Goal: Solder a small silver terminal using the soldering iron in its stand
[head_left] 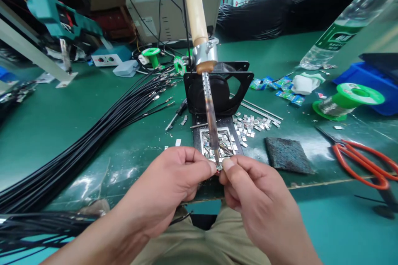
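Soldering iron (pixel 208 93): pale wooden handle up, perforated shaft discoloured brown lower down, mounted tip-down at a steep tilt. Small silvery piece (pixel 219 167) is pinched just beside the tip, mostly covered; contact between them can't be told.

The left hand (pixel 174 178) and right hand (pixel 255 190) meet at the near edge of the green table (pixel 133 140), fingers (pixel 203 170) pinching a small part (pixel 219 167) (mostly hidden in their grip) at the tip of a wooden-handled soldering iron (pixel 208 96). Behind it stand a tray (pixel 202 141) of metal pieces (pixel 226 142) and a black fan (pixel 224 95). Black cables (pixel 77 149) sweep away on the left; a dark scouring pad (pixel 289 155), orange-handled scissors (pixel 341 145) and a green solder spool (pixel 333 107) lie to the right.
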Action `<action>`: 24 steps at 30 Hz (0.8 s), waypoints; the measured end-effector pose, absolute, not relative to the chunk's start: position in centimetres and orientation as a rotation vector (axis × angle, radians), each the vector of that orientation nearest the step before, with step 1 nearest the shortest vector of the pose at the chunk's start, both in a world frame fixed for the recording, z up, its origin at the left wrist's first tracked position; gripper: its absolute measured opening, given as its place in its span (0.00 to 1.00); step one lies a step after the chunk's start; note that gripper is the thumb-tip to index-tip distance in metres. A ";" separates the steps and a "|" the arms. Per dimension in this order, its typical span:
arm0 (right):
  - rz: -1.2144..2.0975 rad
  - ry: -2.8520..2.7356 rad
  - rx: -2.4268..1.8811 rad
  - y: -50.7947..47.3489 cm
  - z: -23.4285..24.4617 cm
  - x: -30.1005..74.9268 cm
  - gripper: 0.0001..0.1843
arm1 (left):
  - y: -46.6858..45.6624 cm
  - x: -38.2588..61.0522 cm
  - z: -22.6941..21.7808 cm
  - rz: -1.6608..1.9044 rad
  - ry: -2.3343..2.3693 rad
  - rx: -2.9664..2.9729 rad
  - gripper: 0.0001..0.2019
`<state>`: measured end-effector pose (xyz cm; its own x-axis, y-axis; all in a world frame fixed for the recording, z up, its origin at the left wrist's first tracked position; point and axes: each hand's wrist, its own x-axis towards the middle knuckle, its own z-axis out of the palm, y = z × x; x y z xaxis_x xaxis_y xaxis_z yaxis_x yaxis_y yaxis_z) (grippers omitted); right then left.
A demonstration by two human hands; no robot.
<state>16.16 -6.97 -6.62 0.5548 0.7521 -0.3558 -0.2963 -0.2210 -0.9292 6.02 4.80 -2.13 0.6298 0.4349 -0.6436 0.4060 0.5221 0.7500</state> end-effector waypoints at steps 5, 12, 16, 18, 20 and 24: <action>1.015 -0.381 -1.491 -6.9 -6.7 16.2 0.15 | 4.8 6.2 -2.0 0.028 0.923 1.064 0.11; 1.012 -0.381 -1.485 -6.8 -6.7 16.0 0.15 | 4.8 6.1 -2.0 0.034 0.900 1.050 0.11; 1.014 -0.375 -1.479 -6.8 -6.5 16.1 0.15 | 4.8 6.1 -1.9 0.036 0.898 1.052 0.11; 1.009 -0.379 -1.480 -6.8 -6.5 16.1 0.15 | 4.8 6.1 -1.9 0.037 0.905 1.049 0.11; 1.003 -0.381 -1.480 -6.9 -6.5 16.1 0.15 | 4.7 6.2 -1.9 0.038 0.910 1.046 0.11; 1.003 -0.378 -1.471 -7.1 -6.7 16.1 0.15 | 4.7 6.3 -1.8 0.038 0.906 1.035 0.11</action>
